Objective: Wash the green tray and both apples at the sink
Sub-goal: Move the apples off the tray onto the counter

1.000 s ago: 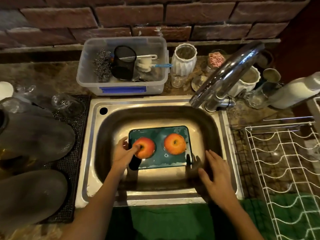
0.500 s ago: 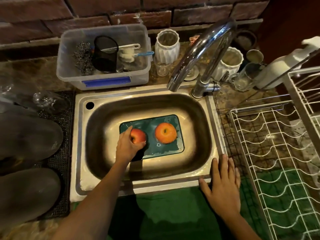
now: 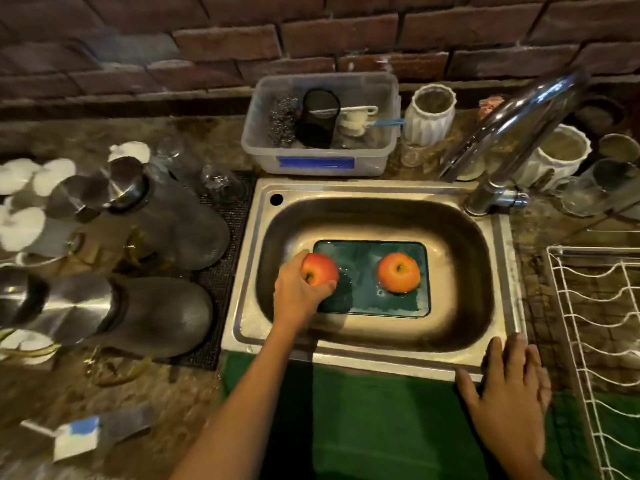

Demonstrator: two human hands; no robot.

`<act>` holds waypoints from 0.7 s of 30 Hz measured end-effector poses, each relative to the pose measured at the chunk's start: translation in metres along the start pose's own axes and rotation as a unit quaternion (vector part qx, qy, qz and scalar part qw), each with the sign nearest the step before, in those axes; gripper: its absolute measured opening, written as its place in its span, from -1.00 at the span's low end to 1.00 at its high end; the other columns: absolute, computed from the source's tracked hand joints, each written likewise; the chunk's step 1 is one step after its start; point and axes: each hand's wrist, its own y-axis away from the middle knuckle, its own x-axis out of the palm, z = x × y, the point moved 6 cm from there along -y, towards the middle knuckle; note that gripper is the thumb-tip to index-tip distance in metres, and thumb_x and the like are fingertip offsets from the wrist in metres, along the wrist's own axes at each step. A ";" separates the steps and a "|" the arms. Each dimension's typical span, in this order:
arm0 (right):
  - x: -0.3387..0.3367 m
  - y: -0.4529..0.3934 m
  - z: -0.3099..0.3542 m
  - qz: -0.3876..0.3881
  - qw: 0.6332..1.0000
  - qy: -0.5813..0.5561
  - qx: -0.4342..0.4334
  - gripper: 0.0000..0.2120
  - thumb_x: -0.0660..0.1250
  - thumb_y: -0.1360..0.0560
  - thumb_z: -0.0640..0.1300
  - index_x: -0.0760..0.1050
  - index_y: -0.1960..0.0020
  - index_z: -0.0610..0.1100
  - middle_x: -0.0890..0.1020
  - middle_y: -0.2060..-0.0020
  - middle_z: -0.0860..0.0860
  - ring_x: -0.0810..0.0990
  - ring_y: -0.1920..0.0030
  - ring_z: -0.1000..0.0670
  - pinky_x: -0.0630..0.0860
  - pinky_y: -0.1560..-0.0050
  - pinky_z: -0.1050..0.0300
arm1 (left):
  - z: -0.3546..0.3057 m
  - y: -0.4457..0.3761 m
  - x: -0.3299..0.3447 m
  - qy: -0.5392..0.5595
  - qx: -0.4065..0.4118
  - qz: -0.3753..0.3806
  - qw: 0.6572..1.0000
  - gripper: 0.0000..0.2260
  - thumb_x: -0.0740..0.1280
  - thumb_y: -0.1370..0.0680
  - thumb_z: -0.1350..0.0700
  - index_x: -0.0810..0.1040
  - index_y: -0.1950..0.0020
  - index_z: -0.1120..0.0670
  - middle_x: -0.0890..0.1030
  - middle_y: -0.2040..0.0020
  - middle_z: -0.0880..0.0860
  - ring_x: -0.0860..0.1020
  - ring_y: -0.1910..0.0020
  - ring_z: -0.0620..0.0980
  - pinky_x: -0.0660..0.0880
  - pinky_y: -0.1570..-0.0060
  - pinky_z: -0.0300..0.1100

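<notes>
The green tray (image 3: 363,292) lies flat on the bottom of the steel sink (image 3: 498,306). An orange-red apple (image 3: 398,273) sits on the tray's right half. My left hand (image 3: 298,296) grips a redder apple (image 3: 320,268) and holds it lifted over the tray's left edge, its shadow falling on the tray below. My right hand (image 3: 509,393) rests flat with straight fingers on the sink's front right rim and the green towel. No water runs from the tap.
The chrome tap (image 3: 502,133) arches over the sink's back right corner. A clear tub (image 3: 318,133) with scourers and a brush stands behind the sink. Dark pots (image 3: 156,313) and glasses crowd the left mat. A white wire rack (image 3: 595,341) is at right.
My left hand closed round the left apple and raised it off the tray. My right hand withdrew from the basin to the front right rim. The view shifted left.
</notes>
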 end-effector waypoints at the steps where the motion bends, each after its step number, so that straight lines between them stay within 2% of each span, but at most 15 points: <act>1: 0.001 -0.001 0.000 -0.003 1.000 0.001 0.004 -0.16 -0.15 -0.51 0.44 0.20 -0.55 -0.11 0.08 -0.61 -0.17 0.04 -0.59 -0.20 0.04 -0.51 -0.23 | 0.005 0.012 -0.016 0.013 -0.011 -0.018 1.000 -0.26 0.59 -0.34 -0.04 0.39 -0.48 -0.07 0.47 -0.36 0.11 0.47 -0.30 0.13 0.46 -0.27 0.05; 6: 0.005 -0.004 -0.001 -0.015 1.000 0.013 0.007 -0.15 -0.22 -0.47 0.49 0.16 -0.52 -0.05 0.10 -0.60 -0.15 0.06 -0.57 -0.21 0.07 -0.52 -0.26 | 0.053 0.077 -0.079 0.069 -0.090 -0.107 0.988 -0.26 0.60 -0.32 0.03 0.43 -0.47 -0.02 0.52 -0.29 0.12 0.52 -0.24 0.13 0.46 -0.27 -0.01; 10: 0.003 -0.001 0.001 -0.049 0.999 -0.010 0.011 -0.23 0.04 -0.48 0.42 0.28 -0.46 -0.11 0.20 -0.56 -0.21 0.14 -0.53 -0.28 0.07 -0.49 -0.26 | 0.090 0.115 -0.100 0.079 -0.133 -0.132 0.979 -0.25 0.61 -0.31 0.02 0.45 -0.46 -0.02 0.49 -0.27 0.11 0.51 -0.23 0.13 0.44 -0.26 -0.05; 12: 0.001 -0.001 0.003 -0.066 0.998 -0.013 0.013 -0.29 0.23 -0.50 0.31 0.34 -0.44 -0.17 0.23 -0.54 -0.25 0.19 -0.51 -0.34 0.09 -0.47 -0.29 | 0.101 0.125 -0.103 0.086 -0.147 -0.136 0.976 -0.24 0.62 -0.30 0.01 0.44 -0.46 0.00 0.48 -0.29 0.13 0.50 -0.24 0.14 0.46 -0.28 0.00; 13: 0.000 -0.001 0.003 -0.078 0.997 -0.014 0.012 -0.30 0.25 -0.50 0.28 0.37 -0.43 -0.21 0.25 -0.53 -0.29 0.21 -0.49 -0.36 0.10 -0.46 -0.31 | 0.106 0.128 -0.103 0.085 -0.154 -0.137 0.975 -0.23 0.61 -0.30 0.00 0.43 -0.47 0.00 0.48 -0.29 0.13 0.50 -0.25 0.15 0.46 -0.29 0.04; 16: -0.004 0.006 0.007 -0.120 0.992 -0.022 -0.007 -0.20 0.08 -0.46 0.32 0.38 -0.41 -0.29 0.27 -0.50 -0.36 0.22 -0.46 -0.38 0.13 -0.43 -0.33 | 0.116 0.136 -0.100 0.083 -0.165 -0.138 0.973 -0.21 0.61 -0.30 -0.01 0.41 -0.49 0.00 0.47 -0.30 0.14 0.49 -0.26 0.16 0.46 -0.30 0.07; 21: -0.007 0.011 0.012 -0.143 0.989 -0.022 -0.032 -0.20 0.01 -0.50 0.33 0.35 -0.42 -0.31 0.24 -0.51 -0.36 0.23 -0.45 -0.41 0.13 -0.42 -0.33 | 0.121 0.141 -0.097 0.083 -0.159 -0.134 0.975 -0.18 0.59 -0.35 -0.02 0.32 -0.54 -0.01 0.42 -0.37 0.12 0.42 -0.35 0.14 0.40 -0.37 0.12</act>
